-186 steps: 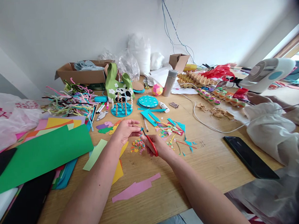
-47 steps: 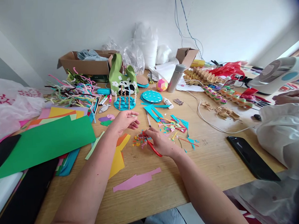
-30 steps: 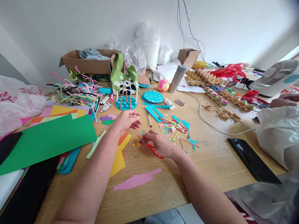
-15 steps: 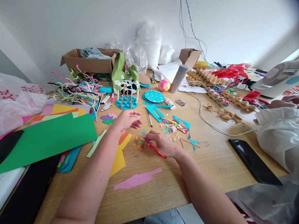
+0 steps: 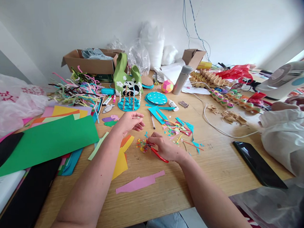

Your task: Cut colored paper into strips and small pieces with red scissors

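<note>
Scissors (image 5: pixel 161 156), red-handled, are gripped in my right hand (image 5: pixel 165 147), blade end just beside the small clippings (image 5: pixel 141 145) heaped on the wooden table (image 5: pixel 175 190). My left hand (image 5: pixel 130 123) is farther forward and to the left, fingers loosely curled; I cannot tell whether they pinch anything. Yellow paper (image 5: pixel 120 166) lies left of the heap, a pink strip (image 5: pixel 140 183) nearer me.

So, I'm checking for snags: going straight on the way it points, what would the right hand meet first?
Most likely the pile of small paper bits, just ahead of the right hand and its red-handled scissors, though height is unclear.
</note>
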{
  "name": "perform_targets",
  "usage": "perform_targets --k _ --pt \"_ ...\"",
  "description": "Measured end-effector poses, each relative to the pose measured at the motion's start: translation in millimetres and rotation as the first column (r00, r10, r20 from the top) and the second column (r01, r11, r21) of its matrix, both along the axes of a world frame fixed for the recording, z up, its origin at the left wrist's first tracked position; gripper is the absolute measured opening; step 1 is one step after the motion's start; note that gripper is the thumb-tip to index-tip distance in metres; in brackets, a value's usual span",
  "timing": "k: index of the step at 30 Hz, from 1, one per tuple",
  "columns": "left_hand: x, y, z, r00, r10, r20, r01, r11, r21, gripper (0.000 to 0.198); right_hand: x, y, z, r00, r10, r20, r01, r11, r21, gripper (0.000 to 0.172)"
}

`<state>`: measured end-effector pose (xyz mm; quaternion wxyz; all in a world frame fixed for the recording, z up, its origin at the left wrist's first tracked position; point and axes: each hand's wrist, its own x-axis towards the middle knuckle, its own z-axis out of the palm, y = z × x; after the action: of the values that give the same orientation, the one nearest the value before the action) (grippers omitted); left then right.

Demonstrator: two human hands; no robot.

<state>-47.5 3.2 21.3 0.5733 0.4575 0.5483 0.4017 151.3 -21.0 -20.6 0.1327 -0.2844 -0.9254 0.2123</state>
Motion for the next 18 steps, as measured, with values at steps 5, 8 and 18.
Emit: perform_targets --k 5,8,18 --pt "0.2 0.4 0.2 1.000 0.002 0.000 -0.002 1.000 -0.006 0.015 -2.2 -2.7 3.1 1.000 -0.015 0.002 0.015 0.998 0.056 0.021" --pt "-1.2 1.2 -0.9 1.000 0.003 0.009 -0.003 1.000 -0.006 0.014 -1.6 -3.7 5.9 1.000 -0.010 -0.015 0.010 0.999 0.044 0.024" --pt "-3.2 0.7 0.1 1.000 0.004 0.001 -0.004 1.000 0.014 0.014 4.5 -0.1 5.5 0.997 -0.070 -0.016 0.070 0.998 0.002 0.027"
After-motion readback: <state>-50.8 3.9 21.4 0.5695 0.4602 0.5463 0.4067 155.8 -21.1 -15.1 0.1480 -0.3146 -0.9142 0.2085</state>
